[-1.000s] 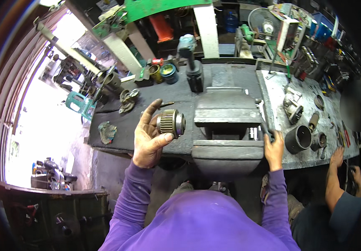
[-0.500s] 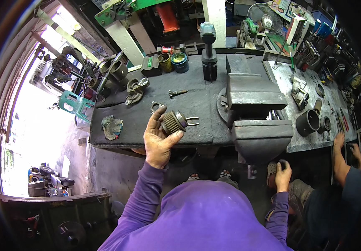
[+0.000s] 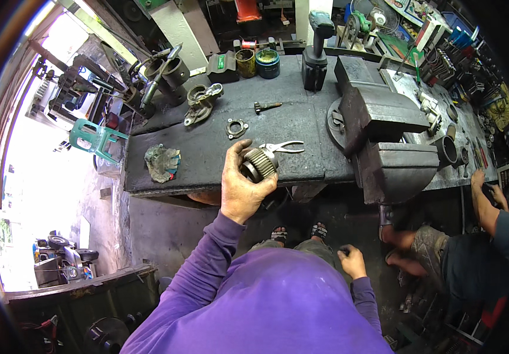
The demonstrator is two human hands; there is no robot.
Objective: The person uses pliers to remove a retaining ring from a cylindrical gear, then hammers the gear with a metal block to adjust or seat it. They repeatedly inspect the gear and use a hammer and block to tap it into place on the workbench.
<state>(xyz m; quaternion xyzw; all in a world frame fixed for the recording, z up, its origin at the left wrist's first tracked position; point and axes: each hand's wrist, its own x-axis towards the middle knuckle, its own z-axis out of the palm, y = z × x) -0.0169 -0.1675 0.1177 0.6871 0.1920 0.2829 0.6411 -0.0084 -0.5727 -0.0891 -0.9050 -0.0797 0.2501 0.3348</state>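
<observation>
My left hand (image 3: 244,189) grips a ribbed metal gear (image 3: 261,162) just above the dark workbench (image 3: 301,165). Pliers (image 3: 284,147) lie beside it, partly behind the gear. A flanged ring (image 3: 236,127), a short shaft (image 3: 268,107) and a metal housing (image 3: 201,103) rest farther back. My right hand (image 3: 352,261) hangs below the bench edge, fingers curled; whether they hold anything is unclear. The large bench vise (image 3: 393,159) stands above it to the right, and a crumpled rag (image 3: 162,163) lies at the left.
A cordless power tool (image 3: 314,62) and cans (image 3: 268,63) stand at the back. A co-worker (image 3: 478,248) is at the lighter side bench (image 3: 467,172) on the right. A green plastic chair (image 3: 92,141) is by the bright doorway, left, with an overturned-looking vehicle part (image 3: 62,259) below.
My right hand has left the vise handle and dropped below the bench edge. My left hand has turned the gear and shifted it rightward along the bench. The view has swung rightward relative to it.
</observation>
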